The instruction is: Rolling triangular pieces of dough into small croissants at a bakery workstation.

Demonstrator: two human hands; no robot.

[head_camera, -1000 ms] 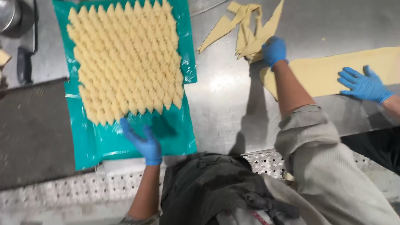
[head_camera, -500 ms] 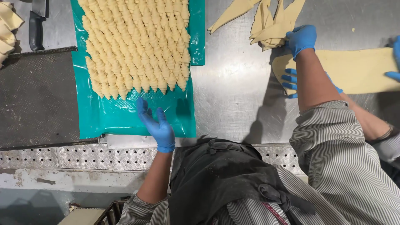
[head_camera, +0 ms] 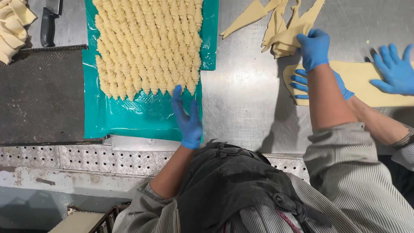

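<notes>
- Left hand (head_camera: 187, 120) flat on the teal sheet (head_camera: 129, 116), fingers spread, tips right at the nearest row of rolled croissants (head_camera: 148, 47).
- Right hand (head_camera: 314, 47) pinching the pile of dough triangles (head_camera: 284, 30) on the steel surface (head_camera: 246, 103).
- Just beside it, a co-worker's gloved hands (head_camera: 394, 71) press a dough strip (head_camera: 362, 82).

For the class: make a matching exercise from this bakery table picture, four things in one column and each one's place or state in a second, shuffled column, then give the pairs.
1. knife
2. shaped rolls
3. dough triangles
4. left hand

A. under the right hand
B. in rows on the teal sheet
C. top left, black handle
D. flat on the teal sheet, below the rows

Pairs: 1-C, 2-B, 3-A, 4-D
</notes>
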